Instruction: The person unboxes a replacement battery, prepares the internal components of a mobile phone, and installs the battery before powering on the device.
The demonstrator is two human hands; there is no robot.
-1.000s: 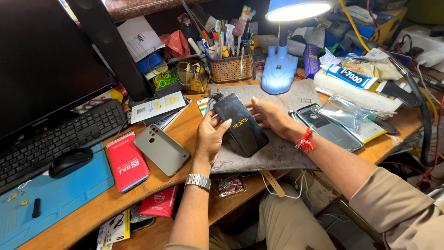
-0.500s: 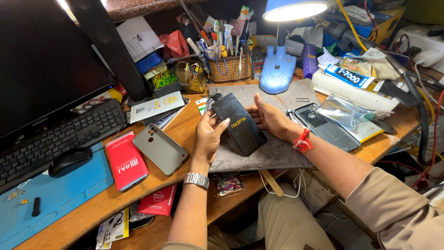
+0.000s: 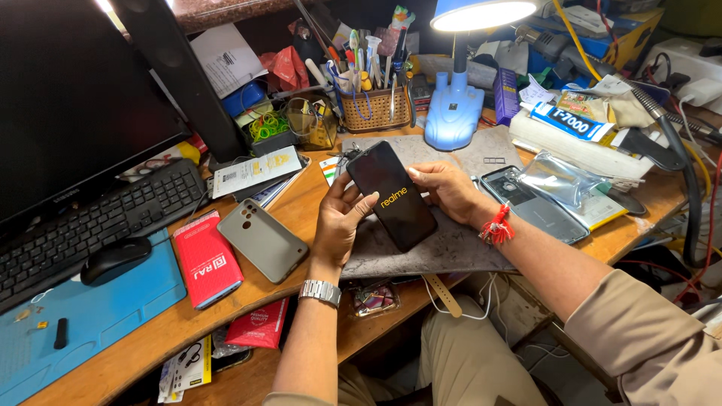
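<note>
Black rectangular smartphone (image 3: 391, 197), its dark screen lit with a small yellow logo, held tilted above a grey work mat (image 3: 451, 244); left hand (image 3: 340, 222) grips its left edge, right hand (image 3: 445, 188) clasps its right edge.

Bare grey mat (image 3: 451, 248) lies open beneath the phone; tool basket (image 3: 376, 113) and lamp base (image 3: 453, 120) crowd behind.

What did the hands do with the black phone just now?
Both hands, left hand and right hand, tipped the black phone up off the grey mat, turning its lit screen toward the camera. They kept holding it. The grey phone case stayed put.
</note>
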